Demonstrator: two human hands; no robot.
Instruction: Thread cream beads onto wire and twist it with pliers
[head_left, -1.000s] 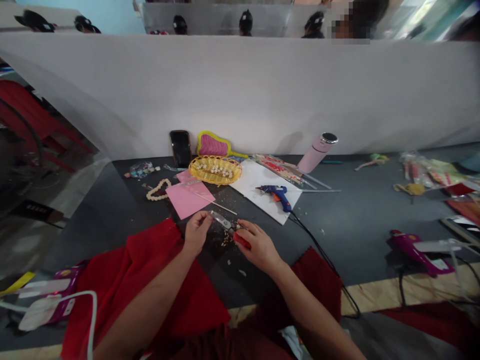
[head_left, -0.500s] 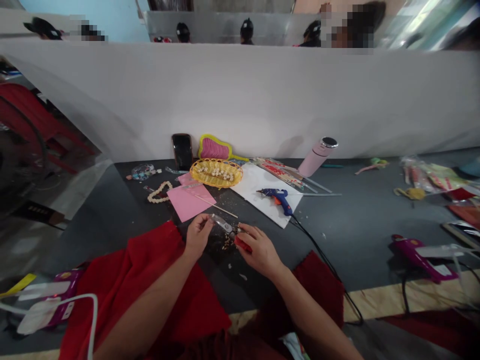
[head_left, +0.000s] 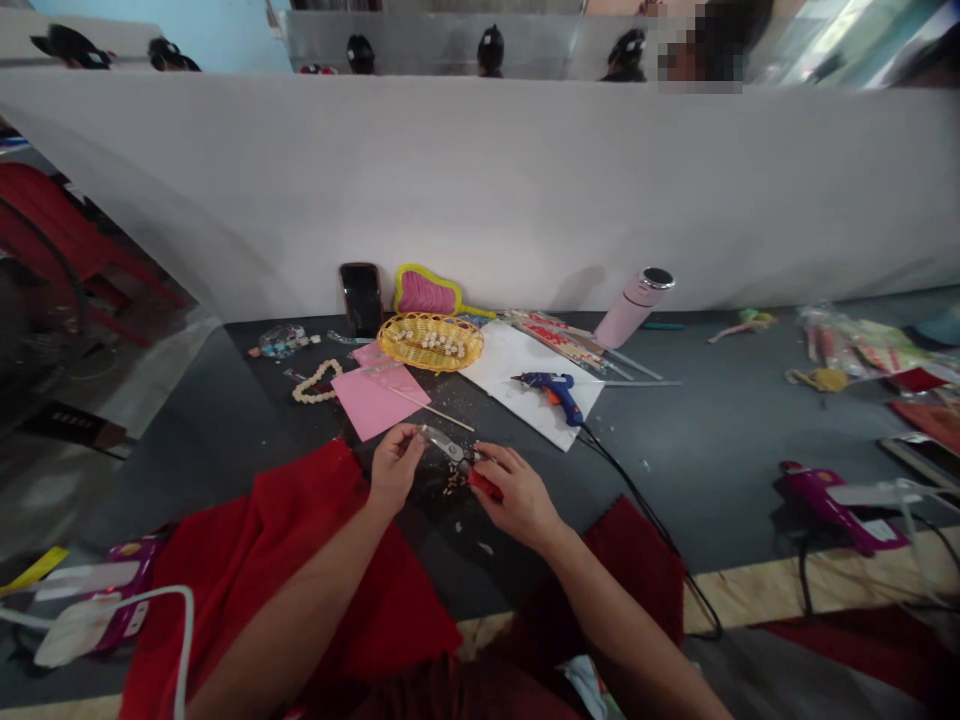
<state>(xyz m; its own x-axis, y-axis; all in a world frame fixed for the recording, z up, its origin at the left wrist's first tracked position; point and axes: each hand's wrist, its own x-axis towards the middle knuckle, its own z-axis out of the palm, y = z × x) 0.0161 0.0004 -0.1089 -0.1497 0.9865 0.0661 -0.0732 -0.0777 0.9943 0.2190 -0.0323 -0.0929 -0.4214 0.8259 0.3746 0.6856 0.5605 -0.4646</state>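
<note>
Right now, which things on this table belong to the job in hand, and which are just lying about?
Job in hand, it seems: tool, between left hand and right hand; bits beneath.
Probably just lying about: phone, flask, glue gun.

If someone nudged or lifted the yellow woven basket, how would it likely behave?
The yellow woven basket probably weighs little, given its shallow, woven build. The small pale pieces in it look loose and might spill if tilted. Being low and wide, it would likely slide rather than tip.
</note>
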